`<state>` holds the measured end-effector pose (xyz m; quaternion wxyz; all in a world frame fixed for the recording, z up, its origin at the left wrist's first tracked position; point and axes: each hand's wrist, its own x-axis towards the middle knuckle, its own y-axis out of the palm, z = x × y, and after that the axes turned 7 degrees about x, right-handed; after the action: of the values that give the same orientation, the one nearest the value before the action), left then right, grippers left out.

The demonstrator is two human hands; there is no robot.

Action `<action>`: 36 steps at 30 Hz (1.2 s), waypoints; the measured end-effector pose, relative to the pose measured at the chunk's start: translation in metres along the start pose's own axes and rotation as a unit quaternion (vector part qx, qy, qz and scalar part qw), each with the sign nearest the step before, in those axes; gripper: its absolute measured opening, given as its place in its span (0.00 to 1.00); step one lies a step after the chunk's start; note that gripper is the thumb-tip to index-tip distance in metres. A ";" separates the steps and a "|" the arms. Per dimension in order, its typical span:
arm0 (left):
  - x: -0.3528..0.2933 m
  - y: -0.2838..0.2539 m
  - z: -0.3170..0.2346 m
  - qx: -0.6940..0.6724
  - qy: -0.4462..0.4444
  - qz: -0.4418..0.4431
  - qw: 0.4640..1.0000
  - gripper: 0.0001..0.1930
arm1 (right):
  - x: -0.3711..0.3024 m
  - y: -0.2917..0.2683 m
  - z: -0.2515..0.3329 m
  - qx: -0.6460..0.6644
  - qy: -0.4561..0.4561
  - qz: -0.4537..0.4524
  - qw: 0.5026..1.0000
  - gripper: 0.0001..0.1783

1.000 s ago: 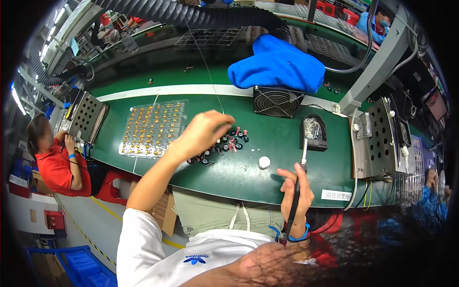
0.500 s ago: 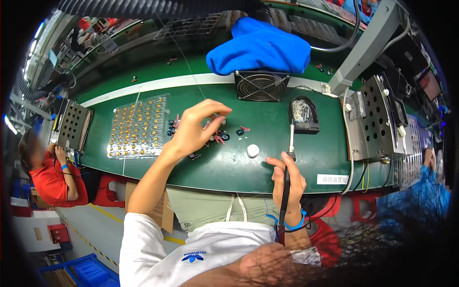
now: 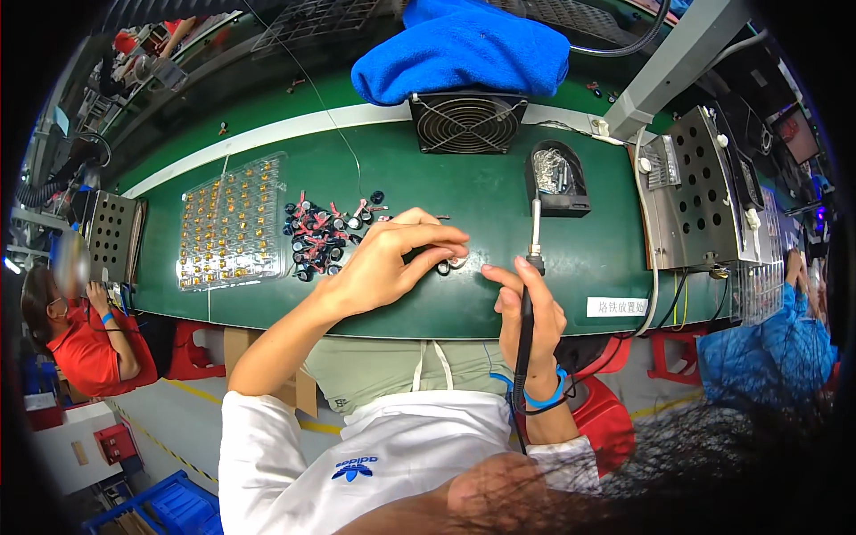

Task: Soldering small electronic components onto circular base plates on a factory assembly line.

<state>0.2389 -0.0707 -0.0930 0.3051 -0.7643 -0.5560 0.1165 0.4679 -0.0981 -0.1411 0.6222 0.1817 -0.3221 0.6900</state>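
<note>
My left hand is low over the middle of the green bench, thumb and fingers drawn together in a pinch. Just under its fingertips are a small white round piece and a small dark round part; the fingers hide what they hold, if anything. In my right hand is a soldering iron, its black handle gripped and its metal end pointing away from me. Left of my left hand lies a loose pile of small dark round components with red leads.
A clear tray of gold-coloured parts lies at left. Beyond my hands stand a black fan under a blue cloth and a black iron holder with metal wool. A perforated metal box stands right. Co-workers sit on both sides.
My left hand has moved right, away from the component pile, to the white round piece, its fingers drawing closer together. My right hand still holds the soldering iron. The whole view has shifted slightly.
</note>
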 end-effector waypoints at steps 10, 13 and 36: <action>-0.007 -0.001 0.021 -0.065 0.005 -0.075 0.995 0.15 | 0.013 0.029 0.012 -0.034 -0.023 0.100 0.994 0.17; -0.005 -0.002 0.014 -0.034 0.022 -0.055 0.998 0.15 | 0.005 0.022 0.012 -0.141 -0.007 0.130 0.981 0.18; -0.168 -0.212 0.108 0.443 -0.185 -0.221 0.849 0.13 | -0.028 0.015 -0.013 -0.019 0.045 0.061 0.997 0.28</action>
<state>-0.0419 -0.1478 -0.0787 0.5201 -0.3694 -0.6460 0.4192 0.4600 -0.1104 -0.1723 0.5963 0.1191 -0.3173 0.7277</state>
